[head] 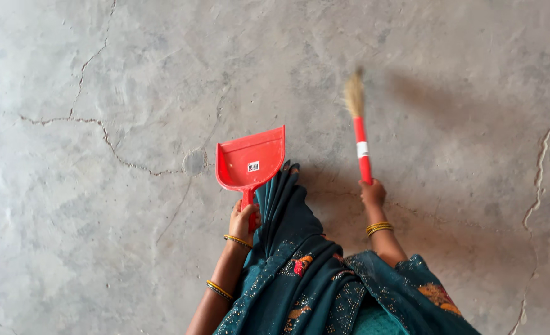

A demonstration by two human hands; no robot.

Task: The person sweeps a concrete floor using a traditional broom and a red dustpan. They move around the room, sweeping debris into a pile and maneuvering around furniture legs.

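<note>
Red plastic fills both my fists. My left hand [244, 218] reaches forward, fingers clenched around the handle of a dustpan [251, 160], its scoop held out over the floor [70, 236]. My right hand [372, 192] stretches ahead too, wrapped tight on the handle of a broom [358, 124]. I count one dustpan and one broom. The dustpan is bright red with a small white sticker inside; the broom has a red handle with a white band and pale, blurred bristles above the cracked grey concrete.
</note>
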